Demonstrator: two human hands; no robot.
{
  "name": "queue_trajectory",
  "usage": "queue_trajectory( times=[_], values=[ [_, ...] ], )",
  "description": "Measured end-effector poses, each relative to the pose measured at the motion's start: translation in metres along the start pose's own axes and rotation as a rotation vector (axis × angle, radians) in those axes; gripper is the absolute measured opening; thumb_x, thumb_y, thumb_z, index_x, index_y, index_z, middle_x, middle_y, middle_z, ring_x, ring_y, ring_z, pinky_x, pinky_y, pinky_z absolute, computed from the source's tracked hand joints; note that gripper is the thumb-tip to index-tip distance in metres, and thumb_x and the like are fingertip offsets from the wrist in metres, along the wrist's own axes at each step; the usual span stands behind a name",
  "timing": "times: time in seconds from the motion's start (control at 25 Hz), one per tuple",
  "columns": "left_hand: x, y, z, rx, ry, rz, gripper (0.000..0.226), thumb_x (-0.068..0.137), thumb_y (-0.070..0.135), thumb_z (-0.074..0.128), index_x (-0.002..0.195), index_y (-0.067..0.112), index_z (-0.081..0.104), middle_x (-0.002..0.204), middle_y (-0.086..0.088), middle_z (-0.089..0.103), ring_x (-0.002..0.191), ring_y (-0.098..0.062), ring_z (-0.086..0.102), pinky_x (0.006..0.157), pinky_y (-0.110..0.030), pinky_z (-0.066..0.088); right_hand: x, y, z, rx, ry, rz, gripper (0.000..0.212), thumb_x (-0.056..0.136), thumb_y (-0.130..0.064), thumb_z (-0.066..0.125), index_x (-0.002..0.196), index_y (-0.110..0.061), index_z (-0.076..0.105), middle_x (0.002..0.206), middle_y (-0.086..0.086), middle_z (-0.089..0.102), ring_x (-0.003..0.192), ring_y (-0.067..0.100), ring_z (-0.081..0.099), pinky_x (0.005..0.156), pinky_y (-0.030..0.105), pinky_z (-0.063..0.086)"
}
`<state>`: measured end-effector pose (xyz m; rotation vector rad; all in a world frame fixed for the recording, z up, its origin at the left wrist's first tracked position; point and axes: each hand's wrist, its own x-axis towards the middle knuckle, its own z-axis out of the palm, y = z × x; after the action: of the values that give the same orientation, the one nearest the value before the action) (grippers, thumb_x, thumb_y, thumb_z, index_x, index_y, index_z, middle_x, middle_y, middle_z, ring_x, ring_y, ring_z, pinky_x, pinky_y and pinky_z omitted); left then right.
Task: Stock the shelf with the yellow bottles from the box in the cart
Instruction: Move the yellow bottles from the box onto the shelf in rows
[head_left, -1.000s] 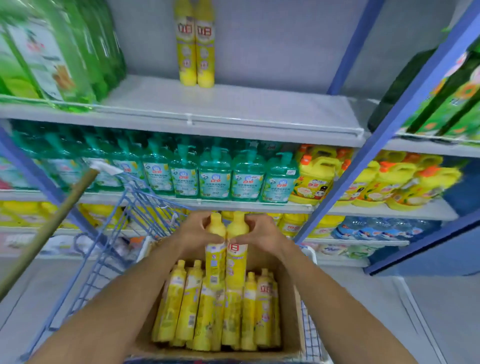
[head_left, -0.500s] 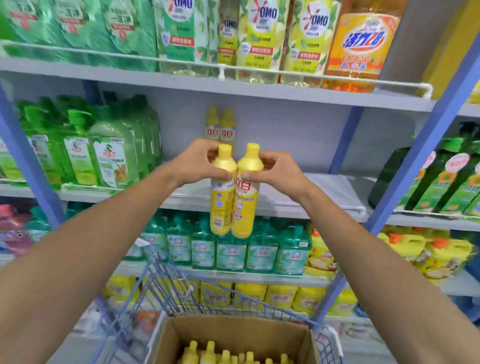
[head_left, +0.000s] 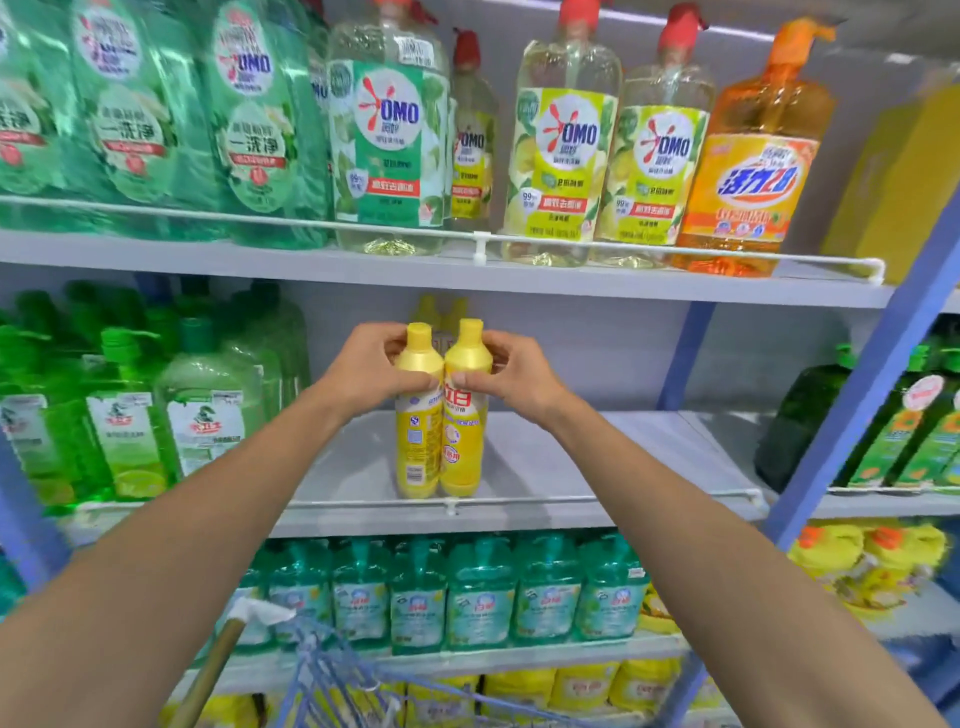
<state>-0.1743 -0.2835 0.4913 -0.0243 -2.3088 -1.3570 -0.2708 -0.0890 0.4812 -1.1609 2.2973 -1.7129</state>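
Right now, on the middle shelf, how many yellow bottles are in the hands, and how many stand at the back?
held yellow bottles: 2, gripped between left hand and right hand
back yellow bottles: 2, only their tops show
Total: 4

"OMO" on top-shelf bottles (head_left: 387, 130); "28" on orange bottle (head_left: 753, 171).

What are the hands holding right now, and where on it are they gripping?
Each hand holds one yellow bottle by its shoulder, just below the cap: left hand on the left bottle, right hand on the right bottle.
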Motion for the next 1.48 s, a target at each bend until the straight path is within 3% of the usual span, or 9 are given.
queue_trajectory(
  times=[0.2,0.4,0.64,0.8,1.04,1.16,1.24,1.36,1.48],
  values=[
    [0.004,-0.037,0.012,-0.128,0.014,-0.038,0.051,0.070,-0.007,0.085,0.116,0.003,0.067,0.109,-0.013,0.074,0.091,-0.018,0.071,0.079,-0.019,0.058,0.004,0.035,0.017,0.012,0.056,0.071,0.045,0.079,0.002,0.082,0.121,0.000,0.065,0.103,0.005,0.072,0.084,0.003,0.068,0.078,0.020,0.055],
    [0.000,-0.056,0.025,-0.225,0.075,-0.083,0.063,0.066,0.009,0.093,0.121,0.007,0.061,0.113,-0.008,0.073,0.102,-0.020,0.072,0.088,-0.032,0.059,0.011,0.052,0.015,0.054,0.059,0.081,0.060,0.079,-0.018,0.087,0.132,-0.009,0.059,0.119,0.003,0.072,0.105,0.014,0.071,0.090,0.029,0.059],
    [-0.010,-0.081,0.021,-0.219,-0.159,-0.146,0.070,0.071,0.001,0.088,0.134,0.015,0.058,0.123,0.003,0.073,0.112,-0.015,0.070,0.090,-0.027,0.058,0.015,0.063,0.013,0.054,0.031,0.049,0.050,0.082,-0.019,0.084,0.127,-0.011,0.063,0.115,0.002,0.074,0.103,0.015,0.072,0.089,0.031,0.060],
    [-0.004,-0.088,0.026,-0.143,-0.100,-0.087,0.068,0.071,0.010,0.090,0.131,0.016,0.059,0.122,0.004,0.073,0.112,-0.013,0.069,0.098,-0.029,0.055,0.015,0.065,0.009,0.050,-0.012,0.052,0.049,0.085,-0.018,0.082,0.129,-0.013,0.061,0.116,-0.002,0.073,0.104,0.009,0.071,0.089,0.027,0.058],
    [0.003,-0.093,0.047,-0.086,0.058,-0.125,0.064,0.068,0.023,0.093,0.119,0.023,0.056,0.115,0.006,0.070,0.105,-0.013,0.068,0.089,-0.039,0.060,0.021,0.067,-0.004,-0.056,-0.125,0.043,0.060,0.078,-0.051,0.079,0.128,-0.024,0.060,0.122,-0.002,0.072,0.113,0.018,0.069,0.099,0.048,0.056],
    [0.000,-0.098,0.054,-0.149,0.127,-0.194,0.073,0.058,0.037,0.097,0.116,0.024,0.055,0.115,0.004,0.068,0.106,-0.015,0.068,0.086,-0.040,0.060,0.019,0.067,-0.004,-0.035,-0.129,0.046,0.062,0.079,-0.051,0.079,0.130,-0.022,0.059,0.123,0.000,0.071,0.114,0.020,0.069,0.099,0.050,0.056],
    [-0.001,-0.103,0.053,-0.178,0.060,-0.202,0.077,0.054,0.043,0.098,0.119,0.028,0.058,0.117,0.006,0.070,0.109,-0.014,0.067,0.088,-0.039,0.060,0.019,0.066,-0.004,-0.012,-0.130,0.066,0.057,0.086,-0.040,0.078,0.134,-0.019,0.057,0.126,0.001,0.070,0.116,0.018,0.068,0.101,0.047,0.056],
    [-0.007,-0.108,0.042,-0.267,-0.092,-0.207,0.066,0.070,0.015,0.092,0.127,0.024,0.061,0.124,0.003,0.071,0.119,-0.016,0.065,0.100,-0.039,0.054,0.013,0.065,0.000,0.105,-0.101,0.107,0.057,0.090,-0.018,0.076,0.140,-0.012,0.049,0.130,0.000,0.067,0.115,0.009,0.067,0.099,0.029,0.055],
    [-0.010,-0.111,0.032,-0.216,-0.139,-0.197,0.060,0.074,0.005,0.087,0.128,0.018,0.064,0.122,0.001,0.072,0.116,-0.014,0.066,0.106,-0.039,0.051,-0.003,0.074,0.023,0.135,0.085,0.132,0.064,0.079,-0.026,0.087,0.133,-0.014,0.054,0.120,-0.007,0.071,0.108,-0.001,0.068,0.091,0.021,0.055]
  ],
)
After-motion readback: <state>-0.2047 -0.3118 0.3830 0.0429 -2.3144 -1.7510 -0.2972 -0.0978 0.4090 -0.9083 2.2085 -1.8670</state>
